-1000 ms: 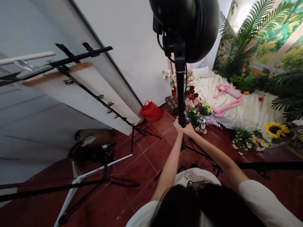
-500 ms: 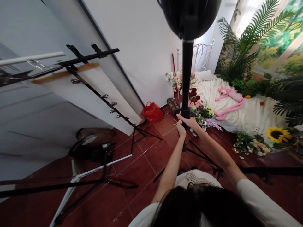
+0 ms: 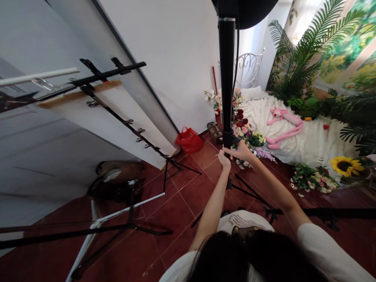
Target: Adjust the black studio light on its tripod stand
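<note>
A black light stand [image 3: 227,78] rises upright in front of me, with a dark round lamp head [image 3: 255,11] at its top and a cable hanging beside the pole. My left hand [image 3: 224,160] is wrapped round the lower part of the pole. Just above it and to the right, my right hand [image 3: 241,152] is at the black collar, its thumb reaching across the pole and its fingers near the knob. Part of its grip is hidden behind the collar. The stand's legs [image 3: 249,190] spread over the red tiled floor.
White boards [image 3: 138,129] are clipped to a stand at the left, with tripod legs below. A red bag [image 3: 189,140] sits by the wall. Flowers [image 3: 243,129], a draped bed [image 3: 317,145] with a pink plush toy [image 3: 289,119], and palm leaves fill the right.
The lamp head and upper pole have swung round and shifted slightly, and the cable now shows. My right hand has moved a little right and down; my left hand stays low on the pole.
</note>
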The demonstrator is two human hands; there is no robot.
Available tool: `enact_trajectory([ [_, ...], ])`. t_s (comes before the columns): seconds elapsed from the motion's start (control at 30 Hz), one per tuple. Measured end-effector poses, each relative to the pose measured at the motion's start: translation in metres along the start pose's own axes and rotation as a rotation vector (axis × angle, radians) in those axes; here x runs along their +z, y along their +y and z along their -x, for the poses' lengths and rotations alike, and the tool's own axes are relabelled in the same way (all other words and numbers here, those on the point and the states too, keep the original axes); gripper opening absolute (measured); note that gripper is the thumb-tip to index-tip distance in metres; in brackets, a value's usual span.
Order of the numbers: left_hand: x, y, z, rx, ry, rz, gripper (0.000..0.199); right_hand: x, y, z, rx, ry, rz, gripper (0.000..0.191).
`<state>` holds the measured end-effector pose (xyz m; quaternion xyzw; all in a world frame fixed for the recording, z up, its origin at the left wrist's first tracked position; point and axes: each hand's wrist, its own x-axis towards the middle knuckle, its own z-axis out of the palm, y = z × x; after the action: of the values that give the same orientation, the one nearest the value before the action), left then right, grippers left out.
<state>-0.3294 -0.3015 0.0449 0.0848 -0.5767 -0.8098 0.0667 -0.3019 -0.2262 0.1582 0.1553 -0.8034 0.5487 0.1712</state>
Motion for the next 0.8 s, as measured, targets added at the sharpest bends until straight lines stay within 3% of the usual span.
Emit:
enact_trajectory([
  [0.17, 0.001, 0.000, 0.000, -0.021, -0.055, 0.073, 0.060, -0.028, 0.057, 0.054, 0.009, -0.098, 0.243, 0.038],
  [0.3, 0.001, 0.004, 0.001, -0.030, -0.054, 0.070, 0.059, -0.019, 0.086, 0.081, 0.016, -0.143, 0.257, 0.045],
  [0.57, 0.001, 0.005, 0.001, -0.004, -0.083, 0.069, 0.060, 0.003, 0.111, 0.056, 0.020, -0.153, 0.284, 0.032],
  [0.8, 0.000, 0.002, -0.001, 0.022, -0.076, 0.017, 0.061, 0.010, 0.126, 0.041, 0.208, -0.044, -0.018, 0.028],
])
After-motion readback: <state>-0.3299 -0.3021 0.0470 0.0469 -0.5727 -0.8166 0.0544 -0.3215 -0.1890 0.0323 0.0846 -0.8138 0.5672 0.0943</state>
